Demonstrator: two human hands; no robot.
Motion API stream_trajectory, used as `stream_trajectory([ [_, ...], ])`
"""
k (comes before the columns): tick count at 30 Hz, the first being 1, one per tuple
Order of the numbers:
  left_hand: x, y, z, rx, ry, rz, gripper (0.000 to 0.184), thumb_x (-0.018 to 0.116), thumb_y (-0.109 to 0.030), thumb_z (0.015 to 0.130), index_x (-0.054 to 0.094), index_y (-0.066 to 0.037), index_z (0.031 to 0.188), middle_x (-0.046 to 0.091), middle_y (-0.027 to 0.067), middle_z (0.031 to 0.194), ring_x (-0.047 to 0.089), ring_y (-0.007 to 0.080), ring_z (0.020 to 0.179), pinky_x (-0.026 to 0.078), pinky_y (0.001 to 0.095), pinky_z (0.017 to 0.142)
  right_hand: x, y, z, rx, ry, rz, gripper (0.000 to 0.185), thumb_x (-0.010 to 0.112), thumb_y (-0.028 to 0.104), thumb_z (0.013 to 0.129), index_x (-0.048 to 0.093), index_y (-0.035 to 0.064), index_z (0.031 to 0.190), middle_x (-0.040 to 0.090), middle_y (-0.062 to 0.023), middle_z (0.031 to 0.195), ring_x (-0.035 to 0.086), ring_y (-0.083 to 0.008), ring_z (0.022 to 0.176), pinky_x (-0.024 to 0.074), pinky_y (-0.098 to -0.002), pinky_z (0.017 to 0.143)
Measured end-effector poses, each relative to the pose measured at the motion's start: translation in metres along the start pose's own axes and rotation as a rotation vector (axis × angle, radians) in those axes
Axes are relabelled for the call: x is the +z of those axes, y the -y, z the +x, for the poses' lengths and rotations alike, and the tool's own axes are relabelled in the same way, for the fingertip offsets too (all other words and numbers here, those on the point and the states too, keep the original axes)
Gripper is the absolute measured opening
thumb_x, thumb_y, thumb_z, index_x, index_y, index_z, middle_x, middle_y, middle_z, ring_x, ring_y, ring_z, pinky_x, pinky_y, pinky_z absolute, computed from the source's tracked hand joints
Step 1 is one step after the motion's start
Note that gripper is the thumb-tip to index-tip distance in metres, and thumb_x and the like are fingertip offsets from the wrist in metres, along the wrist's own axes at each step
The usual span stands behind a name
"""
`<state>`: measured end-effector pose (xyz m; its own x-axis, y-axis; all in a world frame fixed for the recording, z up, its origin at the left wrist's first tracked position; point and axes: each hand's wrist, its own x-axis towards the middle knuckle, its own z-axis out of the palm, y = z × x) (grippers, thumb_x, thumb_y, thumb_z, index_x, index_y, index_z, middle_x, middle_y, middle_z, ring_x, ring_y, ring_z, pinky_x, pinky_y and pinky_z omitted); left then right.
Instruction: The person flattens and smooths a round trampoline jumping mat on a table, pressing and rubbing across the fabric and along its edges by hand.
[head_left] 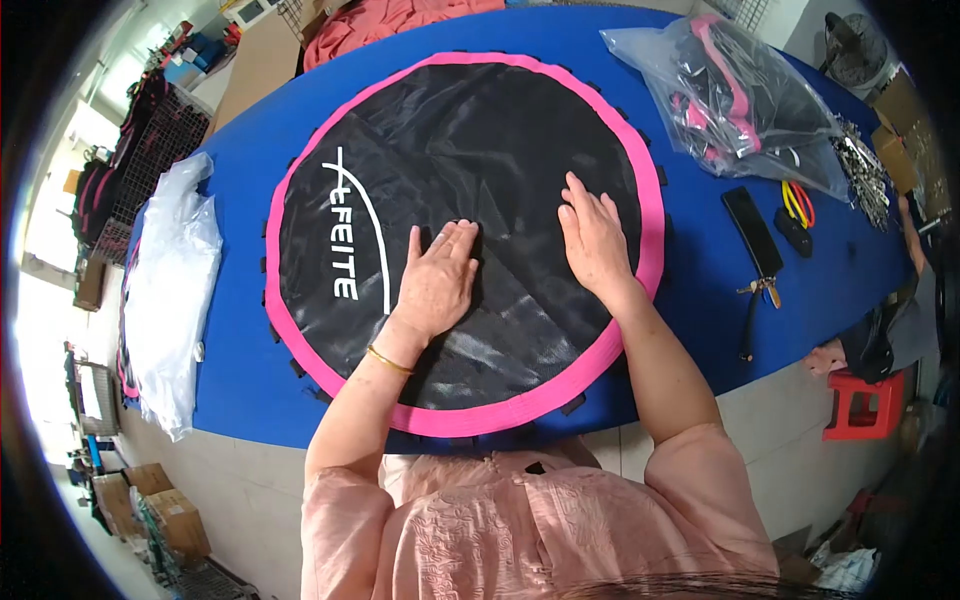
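A round black trampoline mat with a wide pink border lies on the blue table in front of me. White lettering runs down its left part, and small black tabs stick out around its rim. My left hand rests on the middle of the mat, palm down with fingers stretched out. On the right part of the mat, near the pink border, my right hand is extended too, its thumb a little apart from the fingers. Neither hand grips anything. Soft wrinkles show in the fabric.
Clear plastic lies on the table's left edge; a bag with pink and black pieces is at back right. A phone, keys and metal pieces lie right. A red stool stands below; another person is at right.
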<state>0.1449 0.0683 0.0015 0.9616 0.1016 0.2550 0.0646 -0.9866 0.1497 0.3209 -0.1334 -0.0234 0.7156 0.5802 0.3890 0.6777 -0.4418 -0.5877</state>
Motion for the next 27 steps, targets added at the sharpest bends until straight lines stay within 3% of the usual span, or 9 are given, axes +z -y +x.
stream_trajectory([
  [6,-0.024,-0.075,-0.027,0.2,0.152,-0.21,0.052,0.06,-0.017,0.099,0.051,0.0,0.148,0.057,0.0182,0.15,0.053,0.0333,0.142,0.03,0.0654,0.12,0.001,0.0,0.001,0.004,-0.017,0.007,0.049,0.044,0.027,0.113,0.043,0.0034,0.156,0.068,-0.0191,0.134,0.061,-0.0349,0.131,0.0324,-0.0544,0.122],
  [10,-0.006,-0.113,-0.053,0.359,0.156,-0.323,0.055,0.061,-0.022,0.101,0.051,0.0,0.151,0.059,0.017,0.151,0.051,0.0318,0.145,0.023,0.0645,0.125,0.002,-0.001,0.0,-0.005,-0.026,-0.007,0.049,0.043,0.028,0.113,0.043,0.0034,0.156,0.068,-0.0192,0.134,0.061,-0.035,0.131,0.0333,-0.0544,0.121],
  [14,-0.013,-0.095,-0.045,0.276,0.141,-0.237,0.057,0.063,-0.021,0.098,0.051,-0.001,0.151,0.059,0.017,0.149,0.053,0.0299,0.144,0.026,0.0636,0.124,0.002,-0.002,0.001,0.0,-0.016,-0.006,0.049,0.044,0.028,0.113,0.043,0.0035,0.156,0.069,-0.019,0.133,0.061,-0.0344,0.131,0.0333,-0.0537,0.122],
  [18,-0.013,-0.041,-0.031,0.048,0.049,-0.05,0.054,0.058,-0.017,0.1,0.049,-0.003,0.151,0.058,0.0148,0.15,0.053,0.0298,0.143,0.028,0.0639,0.123,0.003,-0.001,0.0,-0.005,-0.028,-0.003,0.049,0.044,0.028,0.113,0.043,0.0036,0.156,0.069,-0.019,0.133,0.061,-0.034,0.131,0.0333,-0.0531,0.122],
  [22,-0.015,-0.03,-0.033,0.04,0.058,-0.029,0.055,0.056,-0.017,0.102,0.047,-0.003,0.154,0.055,0.0157,0.154,0.05,0.0304,0.146,0.026,0.064,0.124,0.001,0.001,0.0,0.0,-0.016,-0.014,0.05,0.044,0.028,0.113,0.042,0.004,0.156,0.069,-0.0189,0.134,0.061,-0.0345,0.131,0.0334,-0.0526,0.122],
  [27,-0.016,-0.093,-0.051,0.244,0.17,-0.253,0.056,0.06,-0.019,0.101,0.049,0.0,0.153,0.058,0.0162,0.151,0.051,0.0299,0.145,0.026,0.0618,0.125,0.004,-0.004,0.001,0.004,-0.015,-0.016,0.049,0.044,0.026,0.113,0.041,0.0049,0.157,0.068,-0.0189,0.135,0.06,-0.0343,0.132,0.0319,-0.0522,0.123],
])
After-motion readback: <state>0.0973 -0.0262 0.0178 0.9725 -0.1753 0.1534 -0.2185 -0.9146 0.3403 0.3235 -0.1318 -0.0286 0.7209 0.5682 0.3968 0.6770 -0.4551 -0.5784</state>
